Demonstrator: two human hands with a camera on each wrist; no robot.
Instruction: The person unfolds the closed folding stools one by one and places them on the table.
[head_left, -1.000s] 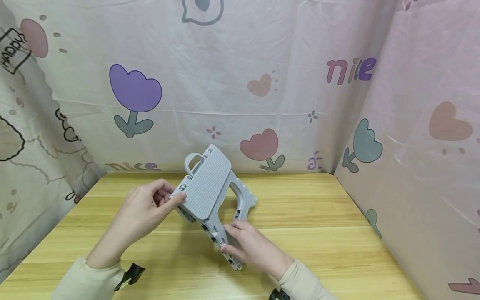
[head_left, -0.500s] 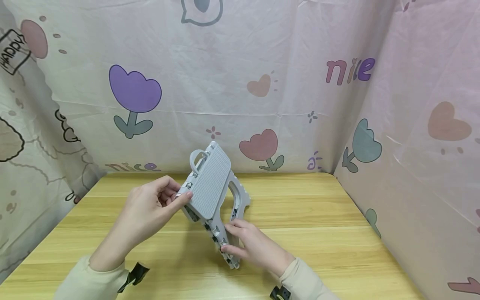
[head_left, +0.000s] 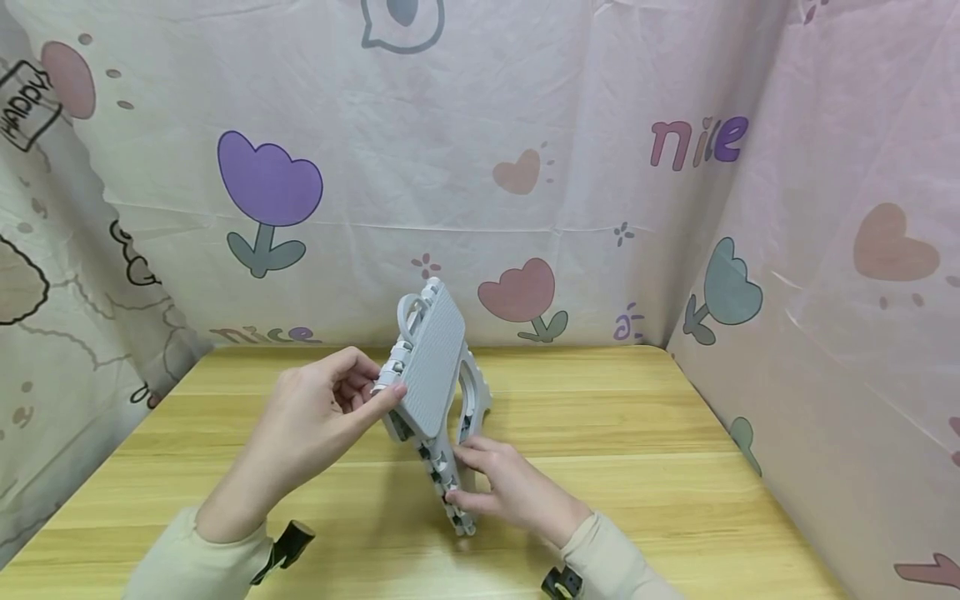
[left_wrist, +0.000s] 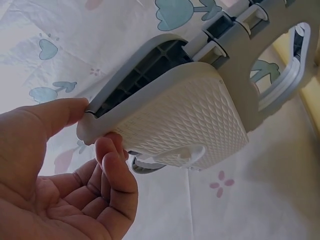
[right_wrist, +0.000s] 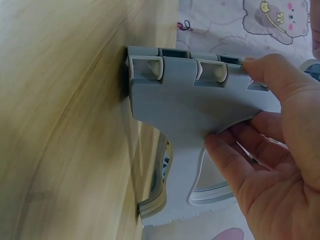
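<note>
A grey plastic folding stool (head_left: 435,367) stands tilted on the wooden table, its textured seat partly folded. The left hand (head_left: 315,425) pinches the seat's near left corner between thumb and fingers; the left wrist view shows the two seat halves (left_wrist: 175,110) angled together, with a ribbed dark inside. A loop handle (head_left: 409,318) sticks out from the seat's upper edge. Lower down, the right hand (head_left: 517,492) grips the hinged edge of the leg panel (right_wrist: 185,105), its thumb on the hinges and fingertips at the cut-out. The stool's foot touches the tabletop in the right wrist view.
The wooden table (head_left: 637,467) extends around both hands. A printed cloth (head_left: 420,150) hangs behind it and along both sides. Black straps (head_left: 285,546) sit at the wrists by the beige sleeves.
The left hand has moved right, swinging the seat with it, so the seat now looks steeper and narrower. The leg panel has also turned slightly, while the right hand has stayed almost in place.
</note>
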